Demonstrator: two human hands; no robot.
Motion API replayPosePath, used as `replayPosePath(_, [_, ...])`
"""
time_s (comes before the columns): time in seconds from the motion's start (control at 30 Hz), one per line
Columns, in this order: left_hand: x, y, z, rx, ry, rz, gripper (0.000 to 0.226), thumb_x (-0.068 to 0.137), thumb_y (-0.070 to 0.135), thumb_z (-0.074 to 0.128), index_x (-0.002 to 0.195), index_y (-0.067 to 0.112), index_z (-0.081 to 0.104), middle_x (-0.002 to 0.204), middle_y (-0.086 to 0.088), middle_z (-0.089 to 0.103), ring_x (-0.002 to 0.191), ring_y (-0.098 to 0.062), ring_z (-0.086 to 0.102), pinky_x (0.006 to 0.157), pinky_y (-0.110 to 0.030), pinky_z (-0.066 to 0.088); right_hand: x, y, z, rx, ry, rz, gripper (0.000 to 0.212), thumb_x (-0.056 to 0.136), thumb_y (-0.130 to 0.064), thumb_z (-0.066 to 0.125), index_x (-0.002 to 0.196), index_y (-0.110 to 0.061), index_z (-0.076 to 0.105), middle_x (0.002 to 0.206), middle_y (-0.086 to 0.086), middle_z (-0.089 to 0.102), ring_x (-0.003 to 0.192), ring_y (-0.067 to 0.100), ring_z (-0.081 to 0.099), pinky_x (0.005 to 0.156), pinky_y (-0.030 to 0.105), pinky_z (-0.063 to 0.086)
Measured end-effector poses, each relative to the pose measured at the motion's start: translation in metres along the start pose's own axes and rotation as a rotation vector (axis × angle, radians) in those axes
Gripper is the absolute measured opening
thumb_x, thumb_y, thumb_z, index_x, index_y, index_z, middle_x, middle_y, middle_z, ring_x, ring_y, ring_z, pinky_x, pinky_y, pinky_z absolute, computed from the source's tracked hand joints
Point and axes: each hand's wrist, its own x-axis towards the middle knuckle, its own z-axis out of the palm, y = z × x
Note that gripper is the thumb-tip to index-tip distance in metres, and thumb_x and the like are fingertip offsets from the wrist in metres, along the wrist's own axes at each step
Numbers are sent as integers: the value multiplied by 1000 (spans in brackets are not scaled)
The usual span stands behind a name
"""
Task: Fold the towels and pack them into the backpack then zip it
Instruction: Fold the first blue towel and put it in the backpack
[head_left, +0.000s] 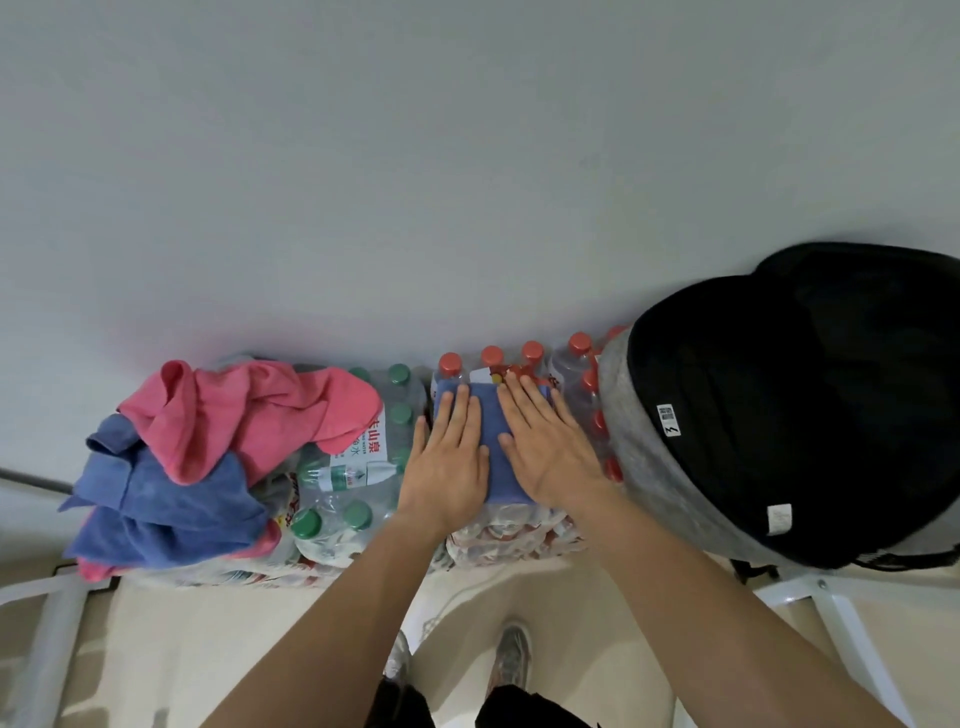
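Left hand (447, 462) and right hand (548, 452) press flat on the folded blue towel (492, 441), fingers (524, 402) straight and close together, gripping nothing. The towel lies on a pack of red-capped bottles (519, 525), just left of the black backpack (779, 415). It looks soft, light and limp, so it is probably best pinched at both ends to keep the folds.

1 black backpack (779, 415). 1 folded blue towel (494, 421). Loose pile of pink towels (249, 410) & blue towels (171, 509), exact no. unclear. Water-bottle packs on top: 1 green-cap pack (358, 467), 1 red-cap pack (519, 530). 2 hands: left hand (447, 467), right hand (550, 452). 2 shoes (511, 660).
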Motion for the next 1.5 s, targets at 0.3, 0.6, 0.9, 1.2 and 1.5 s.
replayPosePath(0.3, [5, -17, -11, -572, 54, -20, 55, 101, 23, 44, 153, 15, 31, 163, 3, 16, 150, -12, 11, 121, -29, 18, 5, 1, -19, 109, -86, -7, 71, 98, -48, 20, 158, -15, 2, 165, 2, 8, 152, 21, 5, 123, 50, 4])
replayPosePath(0.6, [-7, -19, -37, -571, -19, -439, 52, 84, 31, 70, 124, 9, 46, 110, -11, 62, 96, -32, 61, 74, -39, 50, 46, -9, -73, 226, -239, 9, 91, 71, -29, 75, 150, -23, 29, 142, 6, 45, 126, 31, 46, 102, 44, 41])
replayPosePath(0.9, [8, -16, -84, -687, -55, -288, 12, 76, 12, 66, 83, 14, 57, 75, -6, 59, 68, -25, 49, 53, -27, 35, 34, 8, -103, 631, -208, 63, 35, 74, -37, 79, 97, -21, 59, 94, -2, 64, 86, 19, 62, 69, 34, 48])
replayPosePath(1.2, [50, -19, -95, -576, -63, -238, 36, 71, 36, 82, 102, 26, 67, 96, 5, 69, 89, -14, 65, 80, -29, 52, 18, 39, -76, 973, -270, 264, 55, 59, -40, 88, 108, -21, 71, 103, -6, 74, 96, 13, 70, 86, 37, 58])
replayPosePath(1.5, [31, -23, -57, -403, -106, -485, 77, 76, 54, 74, 135, 14, 45, 128, -10, 59, 114, -31, 58, 88, -41, 51, 28, 38, -66, 906, -189, 425, 31, 79, -24, 79, 104, -10, 67, 102, 2, 71, 89, 19, 68, 76, 36, 56])
